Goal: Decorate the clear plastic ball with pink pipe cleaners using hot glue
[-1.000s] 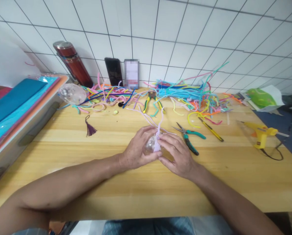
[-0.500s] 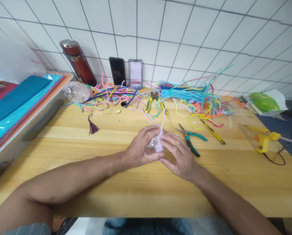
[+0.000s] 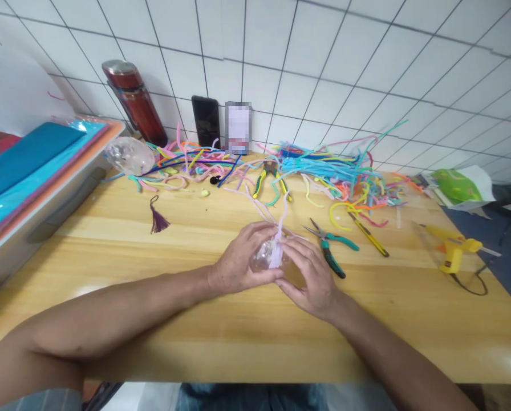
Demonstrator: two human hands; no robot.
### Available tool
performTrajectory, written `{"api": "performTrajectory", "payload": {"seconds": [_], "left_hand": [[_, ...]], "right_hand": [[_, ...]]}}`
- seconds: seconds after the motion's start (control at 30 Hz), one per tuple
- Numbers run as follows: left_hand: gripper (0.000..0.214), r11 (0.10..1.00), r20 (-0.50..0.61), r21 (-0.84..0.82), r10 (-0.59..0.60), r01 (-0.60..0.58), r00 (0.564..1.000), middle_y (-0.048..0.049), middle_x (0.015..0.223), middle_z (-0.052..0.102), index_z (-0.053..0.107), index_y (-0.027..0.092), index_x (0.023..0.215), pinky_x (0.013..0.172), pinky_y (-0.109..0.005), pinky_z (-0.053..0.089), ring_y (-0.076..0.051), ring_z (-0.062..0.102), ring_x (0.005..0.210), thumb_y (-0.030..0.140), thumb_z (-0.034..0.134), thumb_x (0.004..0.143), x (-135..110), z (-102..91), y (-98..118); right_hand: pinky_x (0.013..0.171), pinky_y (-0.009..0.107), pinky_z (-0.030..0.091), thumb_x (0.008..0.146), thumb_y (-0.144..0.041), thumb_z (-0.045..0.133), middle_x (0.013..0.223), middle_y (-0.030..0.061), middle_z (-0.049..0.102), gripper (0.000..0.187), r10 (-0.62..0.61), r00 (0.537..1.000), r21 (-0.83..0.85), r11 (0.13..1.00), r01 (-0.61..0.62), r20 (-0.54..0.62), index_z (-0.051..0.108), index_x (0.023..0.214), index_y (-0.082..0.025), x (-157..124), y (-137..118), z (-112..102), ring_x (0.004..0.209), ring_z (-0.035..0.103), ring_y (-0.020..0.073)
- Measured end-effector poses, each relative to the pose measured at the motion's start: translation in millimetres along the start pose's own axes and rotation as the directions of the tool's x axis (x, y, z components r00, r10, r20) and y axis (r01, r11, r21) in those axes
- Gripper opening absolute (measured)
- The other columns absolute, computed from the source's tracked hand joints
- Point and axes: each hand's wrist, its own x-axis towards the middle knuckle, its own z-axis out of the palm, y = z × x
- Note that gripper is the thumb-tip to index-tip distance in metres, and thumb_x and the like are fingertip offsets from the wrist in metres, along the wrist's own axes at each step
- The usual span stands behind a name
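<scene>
A clear, shiny plastic object [image 3: 262,258], rounded in outline, rests in my left hand [image 3: 237,258], whose fingers and thumb wrap round it. Its full shape is hidden by the hand. Lilac pipe cleaners [image 3: 276,254] lie against its right side, and their loose ends rise and spread toward the back. My right hand [image 3: 313,274] presses its fingertips on the lilac pipe cleaners from the right, with the thumb near the left thumb. Just beyond the right hand, long-nose pliers [image 3: 333,260] with teal and black handles lie on the table.
Pipe cleaners [image 3: 319,168] in many colours line the back wall, with yellow-green pliers [image 3: 259,184] among them. A yellow cutter [image 3: 369,235] and glue gun [image 3: 454,254] lie right. A purple tassel [image 3: 158,220], clear plastic piece [image 3: 129,155], red flask [image 3: 140,108] and bin [image 3: 63,200] are left.
Both hands keep their hold and have barely moved. The view has shifted slightly, and a bit more of the clear plastic object shows between the hands.
</scene>
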Motion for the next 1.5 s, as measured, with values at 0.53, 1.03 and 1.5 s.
{"api": "performTrajectory", "payload": {"seconds": [0.53,1.03,1.5], "left_hand": [[0.078,1.000,0.035,-0.010,-0.018,0.018,0.999,-0.0184,0.149,0.058,0.043,0.027,0.161,0.117,-0.057,0.052,-0.035,0.056,0.141,0.043,0.081,0.095,-0.4,-5.2,7.4],[0.074,1.000,-0.023,-0.007,-0.027,0.027,0.999,-0.0152,0.142,0.066,0.049,0.028,0.153,0.113,-0.057,0.056,-0.035,0.064,0.136,0.037,0.084,0.089,-1.3,-2.9,6.1],[0.080,0.997,-0.006,0.073,-0.018,0.019,1.000,-0.0160,0.148,0.063,0.047,0.025,0.153,0.115,-0.054,0.056,-0.034,0.062,0.139,0.032,0.087,0.084,-1.0,0.5,12.7]], "right_hand": [[0.114,0.057,0.059,0.101,-0.034,0.072,0.149,0.0169,0.068,0.068,0.034,0.999,0.067,0.997,-0.035,0.020,0.045,0.163,-0.026,-0.4,0.8,-3.9,0.142,0.065,0.0344],[0.112,0.055,0.057,0.097,-0.045,0.078,0.146,0.0156,0.068,0.069,0.163,0.986,0.191,0.969,-0.155,-0.023,0.052,0.158,-0.030,0.0,-1.1,-3.4,0.135,0.067,0.0350],[0.118,0.048,0.047,0.088,-0.050,0.083,0.129,0.0038,0.075,0.028,0.682,0.676,0.638,0.395,-0.660,0.277,0.079,0.109,-0.031,30.7,4.9,-6.6,0.130,0.067,0.0286]]}}
